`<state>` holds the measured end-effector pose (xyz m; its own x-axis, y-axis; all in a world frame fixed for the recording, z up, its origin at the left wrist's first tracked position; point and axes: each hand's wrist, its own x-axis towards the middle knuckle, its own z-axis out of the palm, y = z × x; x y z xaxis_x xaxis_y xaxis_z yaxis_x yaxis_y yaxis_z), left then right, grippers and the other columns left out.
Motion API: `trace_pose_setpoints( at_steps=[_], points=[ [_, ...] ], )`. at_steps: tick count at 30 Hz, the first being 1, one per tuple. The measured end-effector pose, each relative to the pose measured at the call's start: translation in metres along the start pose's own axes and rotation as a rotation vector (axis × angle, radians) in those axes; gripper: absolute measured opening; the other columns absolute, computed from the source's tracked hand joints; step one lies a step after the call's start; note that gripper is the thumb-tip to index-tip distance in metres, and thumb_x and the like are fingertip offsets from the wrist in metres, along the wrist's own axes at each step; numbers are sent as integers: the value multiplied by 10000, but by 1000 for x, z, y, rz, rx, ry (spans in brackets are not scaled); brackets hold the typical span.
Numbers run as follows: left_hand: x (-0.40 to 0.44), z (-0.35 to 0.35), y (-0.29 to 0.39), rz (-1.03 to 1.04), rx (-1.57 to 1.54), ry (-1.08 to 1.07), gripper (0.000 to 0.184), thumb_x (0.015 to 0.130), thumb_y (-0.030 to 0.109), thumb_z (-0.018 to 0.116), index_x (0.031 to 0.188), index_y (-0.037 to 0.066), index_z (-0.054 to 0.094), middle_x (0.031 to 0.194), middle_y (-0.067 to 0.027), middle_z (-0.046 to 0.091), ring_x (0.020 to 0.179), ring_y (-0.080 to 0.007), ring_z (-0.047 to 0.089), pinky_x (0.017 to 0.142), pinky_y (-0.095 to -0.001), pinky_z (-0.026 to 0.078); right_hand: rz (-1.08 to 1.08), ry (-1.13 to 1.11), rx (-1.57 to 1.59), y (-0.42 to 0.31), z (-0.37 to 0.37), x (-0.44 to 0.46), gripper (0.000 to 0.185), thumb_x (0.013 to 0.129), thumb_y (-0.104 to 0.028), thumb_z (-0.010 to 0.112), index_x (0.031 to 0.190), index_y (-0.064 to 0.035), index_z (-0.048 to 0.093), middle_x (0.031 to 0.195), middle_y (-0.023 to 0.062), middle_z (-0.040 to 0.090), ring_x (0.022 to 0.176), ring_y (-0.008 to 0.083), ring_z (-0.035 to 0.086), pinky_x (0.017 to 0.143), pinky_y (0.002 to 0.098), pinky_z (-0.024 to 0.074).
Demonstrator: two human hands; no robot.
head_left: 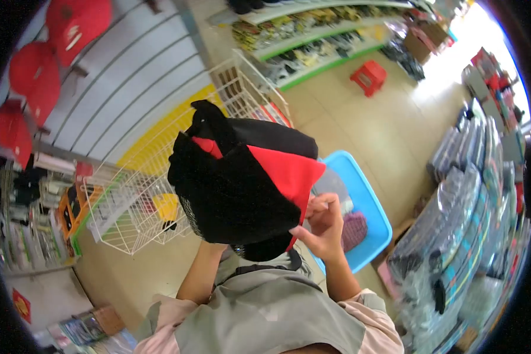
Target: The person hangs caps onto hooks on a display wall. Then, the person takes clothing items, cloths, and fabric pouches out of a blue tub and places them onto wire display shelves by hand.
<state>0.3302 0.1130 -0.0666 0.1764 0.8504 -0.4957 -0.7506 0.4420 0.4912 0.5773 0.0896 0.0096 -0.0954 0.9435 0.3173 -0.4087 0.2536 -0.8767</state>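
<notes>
A black cloth item [236, 183] with a bright red inner side hangs in front of my body, folded partly open. It looks soft and fuzzy, perhaps a hat or a bag; its exact kind is unclear. My right hand [323, 227] pinches its red edge at the lower right, thumb in front and fingers bent. On the other side, my left hand [213, 250] disappears behind the black cloth; only the wrist shows and its fingers are hidden. Just beyond my right hand stands a blue plastic tub [379, 219] containing a purple knitted piece [354, 230] and grey cloth.
A white wire basket [130, 227] stands at left, with a yellow item inside. Red caps [35, 74] hang on the slatted wall. Plastic-wrapped goods [436, 230] are piled at right. Farther off are a red stool [369, 78] and stocked shelves [324, 59].
</notes>
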Motion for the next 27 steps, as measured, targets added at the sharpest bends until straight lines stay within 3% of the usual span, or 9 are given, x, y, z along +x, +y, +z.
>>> trace_pose_setpoints(
  at_steps=[3, 6, 7, 10, 11, 14, 21, 27],
  points=[
    [-1, -15, 27, 74, -82, 11, 771, 817, 74, 737, 1465, 63, 319, 1435, -178, 405, 1262, -266, 485, 959, -377, 486, 256, 35, 345, -8, 45, 16, 426, 923, 48, 559, 1287, -19, 347, 1149, 125, 597, 925, 125, 571, 819, 256, 460],
    [-9, -34, 53, 139, -147, 27, 765, 819, 74, 736, 1462, 63, 323, 1431, -176, 409, 1258, -264, 488, 959, -377, 487, 384, 34, 326, 25, 56, 18, 373, 989, -60, 506, 1325, 5, 357, 1234, 187, 598, 1058, 224, 608, 936, 338, 466],
    [-13, -41, 60, 156, -157, 34, 763, 819, 74, 735, 1461, 63, 324, 1430, -175, 410, 1257, -264, 489, 959, -377, 487, 397, -6, 273, 28, 65, 22, 361, 987, -38, 501, 1326, 17, 390, 1218, 164, 604, 1084, 209, 598, 945, 326, 456],
    [-26, -66, 79, 181, -198, 62, 756, 821, 75, 734, 1459, 63, 327, 1426, -173, 415, 1254, -262, 492, 958, -377, 487, 353, -159, 60, 28, 100, 38, 327, 966, 55, 481, 1292, 28, 484, 1145, 68, 616, 1046, 107, 574, 894, 241, 439],
    [-29, -74, 85, 185, -212, 72, 754, 822, 75, 733, 1458, 63, 328, 1425, -173, 416, 1252, -262, 493, 958, -377, 488, 324, -156, 171, 33, 114, 40, 360, 960, 72, 491, 1318, 29, 480, 1183, 83, 624, 1112, 131, 573, 943, 269, 437],
    [-36, -100, 108, 203, -241, 99, 748, 823, 75, 732, 1455, 63, 331, 1421, -171, 421, 1249, -260, 496, 958, -377, 488, 464, -132, 8, 36, 140, 51, 364, 953, 67, 515, 1314, 30, 496, 1224, 95, 619, 1127, 138, 578, 962, 277, 435],
    [-49, -150, 149, 216, -283, 132, 733, 827, 76, 728, 1448, 63, 339, 1411, -166, 431, 1240, -256, 502, 958, -376, 489, 438, -62, -94, 87, 185, 58, 308, 973, 43, 492, 1279, 38, 523, 1131, 50, 642, 1021, 83, 589, 846, 223, 449],
    [-53, -181, 173, 162, -292, 128, 721, 830, 77, 725, 1442, 63, 345, 1404, -162, 440, 1233, -253, 508, 958, -376, 491, 297, 101, -162, 82, 243, 64, 292, 976, 47, 444, 1259, 20, 510, 1054, 32, 621, 858, 47, 572, 725, 193, 434]
  ],
)
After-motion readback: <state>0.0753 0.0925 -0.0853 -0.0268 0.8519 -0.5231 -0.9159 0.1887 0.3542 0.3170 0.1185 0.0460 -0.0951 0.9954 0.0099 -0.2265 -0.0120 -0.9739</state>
